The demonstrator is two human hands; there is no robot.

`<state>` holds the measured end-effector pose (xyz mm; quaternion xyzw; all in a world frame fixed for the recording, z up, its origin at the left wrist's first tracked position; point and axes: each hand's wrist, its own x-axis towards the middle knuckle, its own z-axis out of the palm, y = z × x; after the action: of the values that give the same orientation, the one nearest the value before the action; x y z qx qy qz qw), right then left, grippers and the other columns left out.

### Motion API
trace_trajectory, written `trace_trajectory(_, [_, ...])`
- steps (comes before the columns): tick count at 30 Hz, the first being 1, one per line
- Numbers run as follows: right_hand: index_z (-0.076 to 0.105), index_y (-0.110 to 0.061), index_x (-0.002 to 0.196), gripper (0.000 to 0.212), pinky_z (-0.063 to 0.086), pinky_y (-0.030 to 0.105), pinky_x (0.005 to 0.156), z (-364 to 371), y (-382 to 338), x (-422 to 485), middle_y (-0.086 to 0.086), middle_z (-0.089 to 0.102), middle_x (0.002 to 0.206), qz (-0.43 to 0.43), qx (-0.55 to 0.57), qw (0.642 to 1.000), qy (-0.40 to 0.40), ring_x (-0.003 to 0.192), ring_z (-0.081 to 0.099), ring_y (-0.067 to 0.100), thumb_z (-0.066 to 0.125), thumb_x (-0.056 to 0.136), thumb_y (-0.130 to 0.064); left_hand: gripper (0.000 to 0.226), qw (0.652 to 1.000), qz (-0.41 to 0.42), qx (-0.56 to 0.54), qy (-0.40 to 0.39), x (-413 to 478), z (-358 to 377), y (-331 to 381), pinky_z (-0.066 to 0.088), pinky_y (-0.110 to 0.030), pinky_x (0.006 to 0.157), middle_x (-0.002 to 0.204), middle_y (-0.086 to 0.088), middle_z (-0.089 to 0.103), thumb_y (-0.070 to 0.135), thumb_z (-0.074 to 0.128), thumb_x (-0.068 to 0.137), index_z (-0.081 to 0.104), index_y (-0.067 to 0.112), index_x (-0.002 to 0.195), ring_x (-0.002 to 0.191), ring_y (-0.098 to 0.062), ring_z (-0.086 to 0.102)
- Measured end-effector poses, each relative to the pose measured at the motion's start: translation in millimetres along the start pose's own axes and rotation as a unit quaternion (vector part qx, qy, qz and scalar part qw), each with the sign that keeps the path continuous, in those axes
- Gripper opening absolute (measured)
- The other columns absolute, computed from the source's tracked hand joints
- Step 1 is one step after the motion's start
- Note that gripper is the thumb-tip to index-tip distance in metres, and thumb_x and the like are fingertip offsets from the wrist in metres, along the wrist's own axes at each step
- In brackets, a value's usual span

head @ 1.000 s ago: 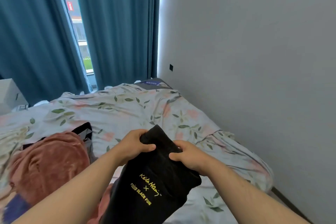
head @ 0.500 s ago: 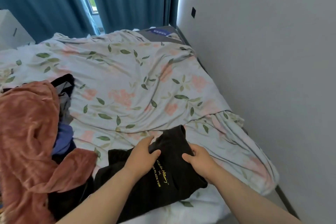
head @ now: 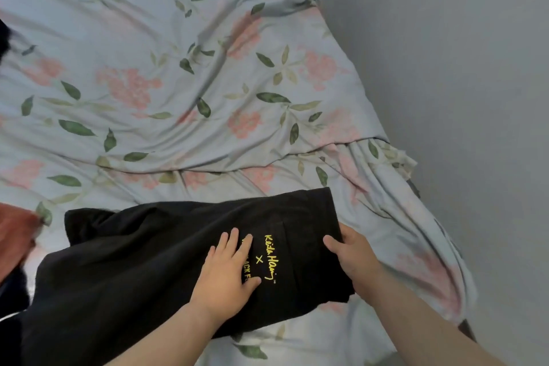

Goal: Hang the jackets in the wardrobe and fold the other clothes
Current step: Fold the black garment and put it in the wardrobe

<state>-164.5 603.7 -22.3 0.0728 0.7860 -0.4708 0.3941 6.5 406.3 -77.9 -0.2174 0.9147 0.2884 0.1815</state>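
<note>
Looking at a black garment [head: 133, 261] laid out flat, stretching from the right hand [head: 350, 255] away past the left hand [head: 227, 273] and far off to the left. Showing yellow lettering [head: 269, 258] between the two hands, partly covered by the flat left palm, with the right end gripped at its edge. Catching a crumpled rust-red garment [head: 15, 235] well left of the left hand.

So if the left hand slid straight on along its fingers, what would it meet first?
The left hand lies flat on the black garment, so more of that cloth first, then probably the floral bedsheet beyond its far edge.
</note>
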Motion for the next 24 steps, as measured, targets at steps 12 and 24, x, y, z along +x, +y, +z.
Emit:
trace_trajectory(12, [0.069, -0.037, 0.112, 0.027, 0.057, 0.045, 0.086, -130, 37, 35, -0.008, 0.074, 0.11, 0.015, -0.039, 0.993, 0.107, 0.098, 0.069, 0.021, 0.056, 0.099, -0.016, 0.099, 0.992, 0.122, 0.017, -0.014, 57, 73, 68, -0.014, -0.028, 0.115, 0.165, 0.005, -0.006, 0.07, 0.054, 0.082, 0.001, 0.032, 0.157, 0.151, -0.015, -0.011])
trace_trajectory(24, [0.05, -0.032, 0.124, 0.056, 0.055, 0.037, 0.08, 27, -12, 6, 0.004, 0.066, 0.08, -0.079, -0.13, 0.988, -0.031, 0.076, 0.067, 0.019, 0.07, 0.079, -0.006, 0.034, 0.966, -0.002, -0.014, 0.257, 1, 1, -39, 0.047, -0.042, 0.094, 0.116, -0.004, 0.063, 0.028, 0.064, 0.086, 0.066, 0.015, 0.118, 0.107, -0.025, 0.058])
